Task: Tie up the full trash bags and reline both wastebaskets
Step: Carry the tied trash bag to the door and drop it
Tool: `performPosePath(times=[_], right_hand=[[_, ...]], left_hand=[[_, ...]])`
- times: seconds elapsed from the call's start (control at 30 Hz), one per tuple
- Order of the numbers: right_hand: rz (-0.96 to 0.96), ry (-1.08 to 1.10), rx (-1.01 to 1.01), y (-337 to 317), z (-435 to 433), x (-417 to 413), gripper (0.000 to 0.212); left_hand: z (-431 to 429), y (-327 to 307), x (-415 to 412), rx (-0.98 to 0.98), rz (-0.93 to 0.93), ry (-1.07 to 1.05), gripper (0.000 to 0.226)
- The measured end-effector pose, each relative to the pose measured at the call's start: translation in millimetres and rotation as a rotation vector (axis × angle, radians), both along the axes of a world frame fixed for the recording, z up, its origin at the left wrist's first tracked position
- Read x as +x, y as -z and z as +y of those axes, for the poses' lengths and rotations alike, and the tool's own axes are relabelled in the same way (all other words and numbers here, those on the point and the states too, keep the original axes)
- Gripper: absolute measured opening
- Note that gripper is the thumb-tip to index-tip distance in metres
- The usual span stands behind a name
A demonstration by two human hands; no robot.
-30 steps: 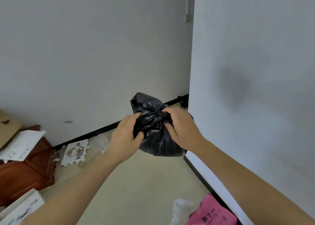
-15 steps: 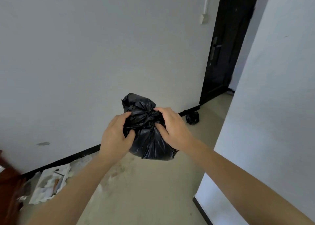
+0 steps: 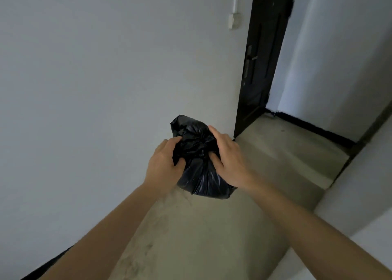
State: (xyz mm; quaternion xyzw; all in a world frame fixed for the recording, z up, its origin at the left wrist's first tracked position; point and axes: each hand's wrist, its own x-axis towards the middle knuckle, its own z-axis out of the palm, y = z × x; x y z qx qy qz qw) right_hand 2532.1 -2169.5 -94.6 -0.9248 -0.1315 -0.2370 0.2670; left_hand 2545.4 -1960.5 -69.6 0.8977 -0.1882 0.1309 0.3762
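A full black trash bag [image 3: 201, 178] hangs in the air in front of me, its top gathered into a bunched knot. My left hand [image 3: 165, 163] grips the left side of the bunched top. My right hand [image 3: 229, 159] holds the right side, thumb pressed against the bag just below the knot. No wastebasket is in view.
A white wall [image 3: 106, 89] runs along the left. A dark door [image 3: 263, 63] stands ahead at the end of a narrow hallway with a beige floor [image 3: 275, 163]. A white wall corner [image 3: 364, 195] juts in on the right. A small switch box [image 3: 86, 21] is on the left wall.
The view has swung right and forward into the hallway; the brown furniture, papers and pink item have left the frame. The small black bag by the door is now hidden. Both hands still grip the bag.
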Motion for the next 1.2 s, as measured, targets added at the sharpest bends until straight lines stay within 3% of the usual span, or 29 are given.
performPosePath(times=[0.33, 0.6, 0.7, 0.8, 0.93, 1.2], right_hand=[[0.090, 0.053, 0.045, 47.7, -95.9, 262.1, 0.065], [0.140, 0.037, 0.011, 55.5, -132.8, 426.5, 0.051], [0.175, 0.067, -0.024, 86.3, -149.2, 482.8, 0.045], [0.292, 0.103, -0.065, 121.5, -165.0, 531.9, 0.044], [0.466, 0.157, -0.247, 159.4, -188.9, 590.5, 0.045], [0.744, 0.293, -0.218, 291.6, -229.1, 641.6, 0.045]], left_hand=[[-92.3, 33.6, 283.9, 0.143, 0.037, 0.087, 0.054], [-122.2, 53.1, 457.2, 0.164, 0.094, 0.079, 0.054], [-139.3, 83.9, 519.2, 0.134, 0.169, 0.077, 0.049], [-153.6, 122.3, 576.0, 0.145, 0.292, 0.049, 0.028], [-174.9, 176.3, 639.3, 0.244, 0.378, 0.108, 0.014], [-216.5, 319.3, 688.4, 0.379, 0.467, 0.131, 0.013]])
